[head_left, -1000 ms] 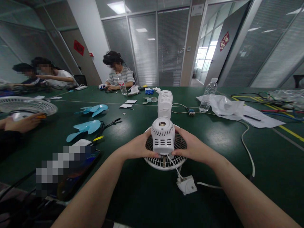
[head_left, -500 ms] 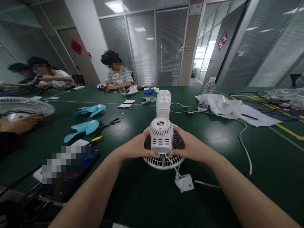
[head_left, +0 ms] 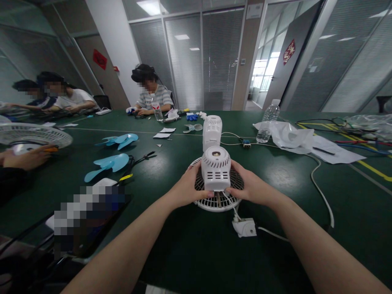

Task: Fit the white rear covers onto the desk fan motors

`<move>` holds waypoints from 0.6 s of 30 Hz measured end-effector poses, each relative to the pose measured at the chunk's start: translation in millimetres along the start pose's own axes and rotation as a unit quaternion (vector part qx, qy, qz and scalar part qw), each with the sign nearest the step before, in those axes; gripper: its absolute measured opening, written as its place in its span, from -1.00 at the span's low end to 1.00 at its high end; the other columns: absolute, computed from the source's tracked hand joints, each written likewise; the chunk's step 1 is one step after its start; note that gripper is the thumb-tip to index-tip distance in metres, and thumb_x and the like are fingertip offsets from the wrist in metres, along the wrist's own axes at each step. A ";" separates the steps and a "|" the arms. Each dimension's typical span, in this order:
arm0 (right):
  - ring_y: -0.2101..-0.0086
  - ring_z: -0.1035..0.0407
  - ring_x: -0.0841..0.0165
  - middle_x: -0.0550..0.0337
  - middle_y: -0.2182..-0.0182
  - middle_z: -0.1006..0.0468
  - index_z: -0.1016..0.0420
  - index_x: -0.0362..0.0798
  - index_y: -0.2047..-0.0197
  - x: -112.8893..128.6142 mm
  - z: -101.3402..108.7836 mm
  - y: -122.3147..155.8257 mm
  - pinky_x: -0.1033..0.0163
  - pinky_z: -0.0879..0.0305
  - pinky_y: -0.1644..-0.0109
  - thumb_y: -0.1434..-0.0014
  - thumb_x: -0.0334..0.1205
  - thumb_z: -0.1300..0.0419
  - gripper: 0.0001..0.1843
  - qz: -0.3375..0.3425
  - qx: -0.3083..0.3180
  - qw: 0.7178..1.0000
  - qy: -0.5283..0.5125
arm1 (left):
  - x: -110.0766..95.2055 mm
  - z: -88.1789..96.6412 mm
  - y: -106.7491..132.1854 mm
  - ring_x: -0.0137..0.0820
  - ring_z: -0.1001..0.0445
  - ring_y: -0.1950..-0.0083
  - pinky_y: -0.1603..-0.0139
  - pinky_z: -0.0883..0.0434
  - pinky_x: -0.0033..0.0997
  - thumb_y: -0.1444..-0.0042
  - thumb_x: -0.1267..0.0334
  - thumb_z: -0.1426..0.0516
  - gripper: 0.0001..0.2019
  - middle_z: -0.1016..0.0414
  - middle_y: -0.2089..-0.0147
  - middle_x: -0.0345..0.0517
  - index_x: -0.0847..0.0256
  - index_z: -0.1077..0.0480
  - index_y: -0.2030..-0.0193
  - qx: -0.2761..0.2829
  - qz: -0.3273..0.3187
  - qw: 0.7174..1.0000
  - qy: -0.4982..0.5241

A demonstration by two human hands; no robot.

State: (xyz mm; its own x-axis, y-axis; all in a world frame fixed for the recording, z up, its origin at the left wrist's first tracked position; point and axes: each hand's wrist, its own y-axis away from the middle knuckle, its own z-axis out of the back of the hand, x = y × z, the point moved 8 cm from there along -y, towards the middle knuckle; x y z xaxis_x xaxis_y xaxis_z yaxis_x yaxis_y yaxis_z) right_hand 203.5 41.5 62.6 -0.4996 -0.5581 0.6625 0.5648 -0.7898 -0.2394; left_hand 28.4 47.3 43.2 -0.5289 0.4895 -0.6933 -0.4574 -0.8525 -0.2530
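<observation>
Between my two hands stands a white fan motor housing [head_left: 216,167] with vent slots and a round hole in its top. It sits over a white fan grille [head_left: 211,205] lying on the green table. My left hand [head_left: 191,183] grips the housing from the left, its thumb at the lower edge. On the other side, my right hand [head_left: 246,181] wraps round it in the same way. Thin wires run from beneath the housing to a small white switch box [head_left: 244,227] on the table. A second white slotted housing [head_left: 212,132] stands just behind.
Blue fan blades [head_left: 107,165] and a blurred phone [head_left: 98,220] lie to the left. A co-worker's hand [head_left: 33,157] holds another fan grille [head_left: 58,139]. Rightward are a water bottle [head_left: 268,122], a plastic bag [head_left: 290,136] and a white cable [head_left: 321,192]. Other people sit across the table.
My hands and the motor housing have shifted slightly right and away from me. The grille and the switch box have moved along with them.
</observation>
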 end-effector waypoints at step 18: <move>-0.25 -0.18 0.04 0.06 -0.32 -0.22 0.13 0.13 -0.42 -26.1 1.2 -0.6 -0.18 -0.12 -0.32 -0.10 0.04 -0.31 -0.03 -0.004 -0.027 0.999 -0.043 | 13.6 -0.9 -3.0 0.01 -0.19 -0.35 -0.33 -0.16 0.23 -0.06 0.07 -0.26 -0.28 -0.22 -0.34 0.09 0.11 -0.11 -0.33 -0.049 0.008 0.999 0.005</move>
State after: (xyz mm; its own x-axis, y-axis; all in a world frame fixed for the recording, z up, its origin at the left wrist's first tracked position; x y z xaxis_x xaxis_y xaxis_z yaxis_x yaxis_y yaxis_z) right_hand 217.0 56.8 46.3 -0.4444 -0.5306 0.7218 0.5234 -0.8077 -0.2715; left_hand 23.3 56.3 33.9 -0.5278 0.4749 -0.7042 -0.3770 -0.8739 -0.3068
